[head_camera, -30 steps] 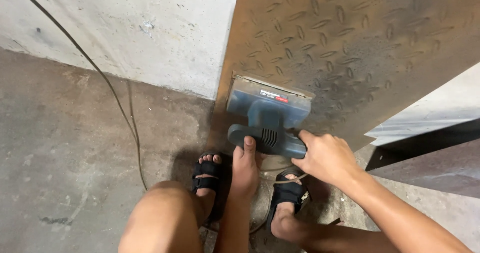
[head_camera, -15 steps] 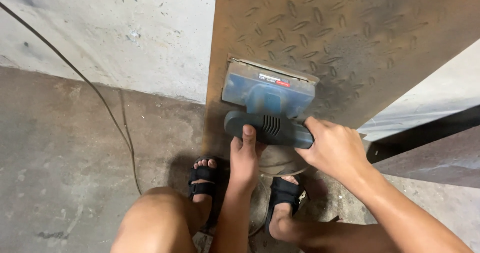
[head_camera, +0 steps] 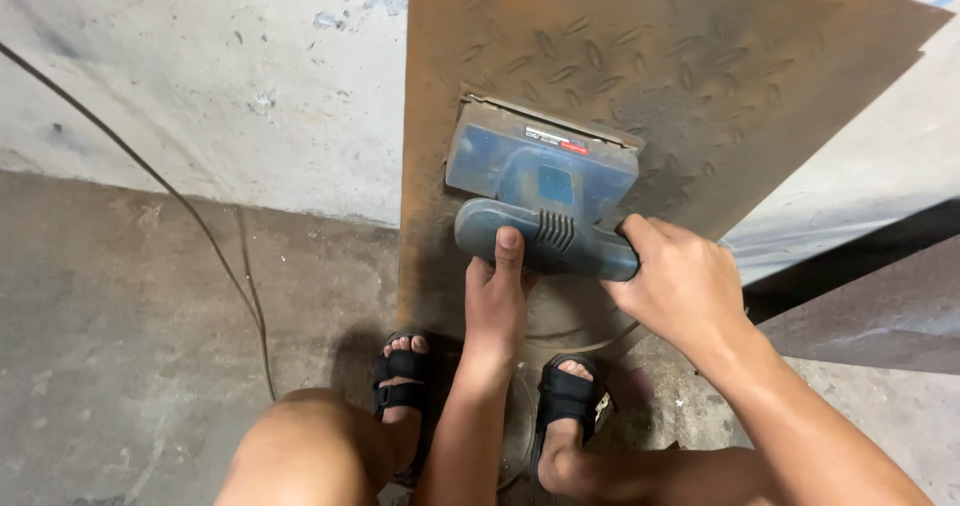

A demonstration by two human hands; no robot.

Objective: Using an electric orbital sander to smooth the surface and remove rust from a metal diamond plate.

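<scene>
Pressing blue plastic sander (head_camera: 540, 171) flat against rusty, seemingly embossed plate (head_camera: 700, 76).

Bare forearms, no sleeves; left hand (head_camera: 497, 301) and right hand (head_camera: 682, 284) ungloved, no rings visible. Bare knees. Black strapped sandals (head_camera: 400, 381) on both feet, possibly rubber.

The rusty tread plate (head_camera: 640, 76) leans against the wall (head_camera: 200, 66) and closes off everything straight ahead, with the blue sander (head_camera: 540, 181) pressed flat on it and taking up its lower middle. Bare plate lies open above the sander and to its right, and bare concrete floor (head_camera: 110, 346) spreads wide to the left, crossed only by a thin black cable (head_camera: 215, 241). Below the sander the way is crowded by knees and two sandalled feet (head_camera: 400, 381), and a dark slanted panel (head_camera: 870, 296) hems in the right.
</scene>
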